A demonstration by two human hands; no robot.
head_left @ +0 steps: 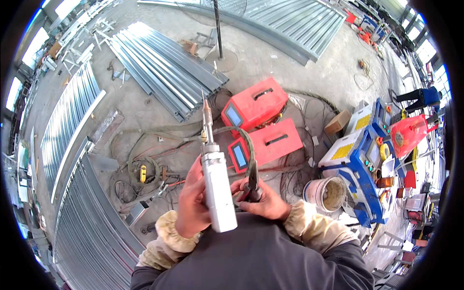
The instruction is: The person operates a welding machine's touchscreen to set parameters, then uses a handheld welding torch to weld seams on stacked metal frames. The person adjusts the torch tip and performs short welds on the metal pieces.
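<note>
The left hand [191, 200] gripped a silver, angular-bodied metal torch-like tool [219, 193] before the dark-clothed torso [270, 256], its slender coppery tip [207, 116] aimed outward, presumably for safety. The right hand [270, 204] closed around a dark-handled tool [253, 187], perhaps steadying it. Two red box-shaped machines [275, 142] stood beyond, on the grey concrete floor [285, 67].
</note>
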